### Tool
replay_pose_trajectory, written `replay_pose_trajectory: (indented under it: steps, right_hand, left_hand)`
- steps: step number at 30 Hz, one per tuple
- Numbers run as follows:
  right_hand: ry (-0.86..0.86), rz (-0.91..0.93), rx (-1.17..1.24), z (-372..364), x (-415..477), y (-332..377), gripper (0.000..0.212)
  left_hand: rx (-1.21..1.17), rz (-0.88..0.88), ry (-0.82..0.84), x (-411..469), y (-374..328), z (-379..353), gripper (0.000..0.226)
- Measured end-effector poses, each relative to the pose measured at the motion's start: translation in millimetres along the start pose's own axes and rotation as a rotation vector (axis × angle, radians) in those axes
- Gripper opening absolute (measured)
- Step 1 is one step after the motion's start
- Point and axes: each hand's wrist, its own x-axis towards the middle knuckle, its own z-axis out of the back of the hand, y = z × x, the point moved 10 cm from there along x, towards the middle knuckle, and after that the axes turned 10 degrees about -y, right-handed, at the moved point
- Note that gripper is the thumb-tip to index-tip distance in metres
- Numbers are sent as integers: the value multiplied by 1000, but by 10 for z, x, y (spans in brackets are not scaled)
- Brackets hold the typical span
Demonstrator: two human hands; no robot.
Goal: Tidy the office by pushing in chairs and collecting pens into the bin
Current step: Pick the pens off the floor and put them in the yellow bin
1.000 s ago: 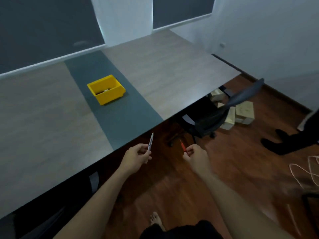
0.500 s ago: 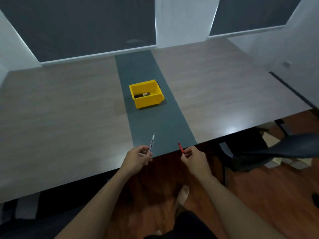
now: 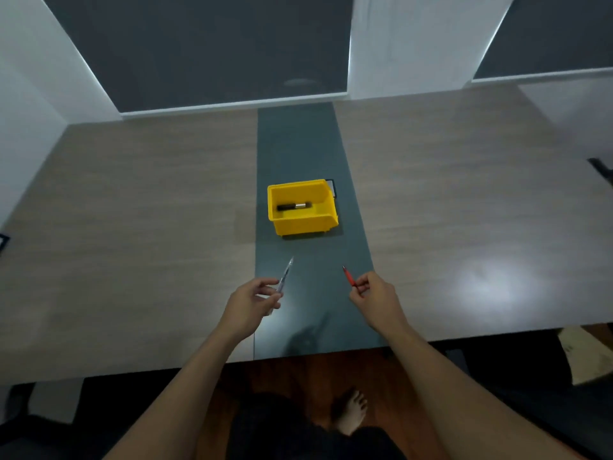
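A yellow bin [image 3: 326, 194] stands on the dark centre strip [image 3: 298, 141] of the long table [image 3: 149, 210], with a dark marker [image 3: 293, 206] lying inside it. My left hand [image 3: 253, 302] grips a clear pen [image 3: 286, 275] that points up toward the bin. My right hand [image 3: 374, 297] pinches a red pen [image 3: 349, 276], tip angled up and left. Both hands hover over the near part of the strip, a short way in front of the bin.
Windows with dark blinds [image 3: 215, 48] line the wall behind the table. A small dark item [image 3: 333, 189] sits just behind the bin. A dark object [image 3: 602, 167] lies at the table's right edge. My bare foot [image 3: 353, 410] stands on the wooden floor below.
My view has swung to face the table squarely. Both hands, each still holding its pen, have moved forward from the table edge to over the dark strip, closer to the bin.
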Motion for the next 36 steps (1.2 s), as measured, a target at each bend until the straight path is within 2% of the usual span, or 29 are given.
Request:
replay_pose_trajectory:
  steps: [7, 17, 22, 26, 32, 36]
  right_hand:
    - [53, 10, -8, -275, 592, 269, 12]
    - [-16, 79, -14, -328, 1666, 845, 9]
    - [-52, 101, -13, -449, 2177, 1070, 11]
    - [19, 141, -40, -700, 2472, 1251, 14]
    - [135, 194, -182, -1227, 2763, 1301, 11]
    - [105, 190, -258, -1453, 2916, 1408, 25]
  left_hand:
    - [33, -34, -29, 614, -240, 167, 18]
    - [265, -242, 13, 1784, -798, 234, 20]
    - [474, -377, 95, 2292, -945, 48, 21]
    - [596, -469, 125, 2620, -1026, -187, 21]
    - [672, -507, 168, 2916, -996, -516, 27]
    - [666, -526, 167, 3066, -969, -651, 36]
